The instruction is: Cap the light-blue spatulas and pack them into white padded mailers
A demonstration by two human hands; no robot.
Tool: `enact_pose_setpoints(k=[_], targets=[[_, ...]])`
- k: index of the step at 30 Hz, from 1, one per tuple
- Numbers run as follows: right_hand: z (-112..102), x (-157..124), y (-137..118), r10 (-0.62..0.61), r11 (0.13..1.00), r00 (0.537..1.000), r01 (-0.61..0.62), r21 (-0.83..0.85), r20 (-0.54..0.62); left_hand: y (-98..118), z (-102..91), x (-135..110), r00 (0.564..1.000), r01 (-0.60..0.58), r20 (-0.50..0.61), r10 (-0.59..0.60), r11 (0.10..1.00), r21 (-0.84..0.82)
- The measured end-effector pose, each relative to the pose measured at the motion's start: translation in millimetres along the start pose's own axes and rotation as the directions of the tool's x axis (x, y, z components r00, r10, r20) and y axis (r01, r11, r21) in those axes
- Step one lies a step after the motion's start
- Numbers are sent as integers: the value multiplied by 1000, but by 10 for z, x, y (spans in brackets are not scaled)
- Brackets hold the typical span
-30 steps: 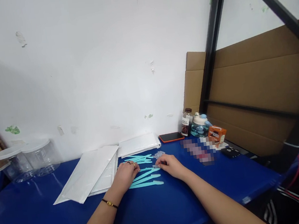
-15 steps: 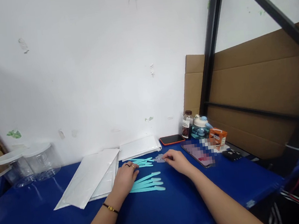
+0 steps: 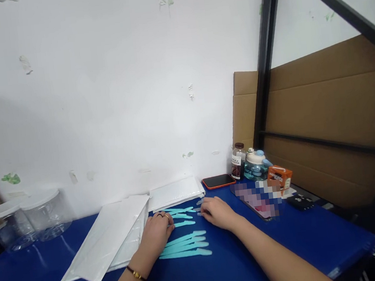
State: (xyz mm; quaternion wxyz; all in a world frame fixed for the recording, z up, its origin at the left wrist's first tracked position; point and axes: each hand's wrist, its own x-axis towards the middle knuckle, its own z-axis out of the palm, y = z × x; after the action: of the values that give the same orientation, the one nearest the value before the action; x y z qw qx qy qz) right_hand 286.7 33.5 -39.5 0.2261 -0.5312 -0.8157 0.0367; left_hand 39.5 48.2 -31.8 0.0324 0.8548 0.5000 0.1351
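Note:
Several slim turquoise sticks [image 3: 186, 244] lie in a row on the blue table [image 3: 223, 271]; more of them [image 3: 180, 212] lie a little farther back. My left hand [image 3: 157, 235], with a ring and a dark wristband, rests palm down beside the sticks, its fingertips touching one of them. My right hand [image 3: 216, 213] lies just right of the far sticks, fingers curled around a small pale piece [image 3: 199, 202] at their tips; what it is I cannot make out.
White padded envelopes [image 3: 110, 235] are stacked left of my hands, with another pile [image 3: 174, 189] by the wall. Clear lidded jars [image 3: 43, 211] stand at far left. A phone [image 3: 218, 181], bottles [image 3: 238, 162], an orange box [image 3: 280, 179] and cardboard [image 3: 333, 110] stand at right.
My right hand moved from the near sticks back to the small pale pieces. My left hand shifted slightly away from the near sticks. The view tilted, so everything sits lower in frame.

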Motion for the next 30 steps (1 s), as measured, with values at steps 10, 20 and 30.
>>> enact_pose_setpoints(k=[10,20,30], targets=[[34,2,-32,-21,941,998,-3,339,67,1,21,9,999,7,36,-5,997,-73],[-67,-31,49,-28,942,1000,22,335,14,-8,25,-8,1000,1,26,3,992,-129],[-65,-54,348,283,955,958,-277,103,-54,-220,10,36,993,115,-32,-115,993,-19]])
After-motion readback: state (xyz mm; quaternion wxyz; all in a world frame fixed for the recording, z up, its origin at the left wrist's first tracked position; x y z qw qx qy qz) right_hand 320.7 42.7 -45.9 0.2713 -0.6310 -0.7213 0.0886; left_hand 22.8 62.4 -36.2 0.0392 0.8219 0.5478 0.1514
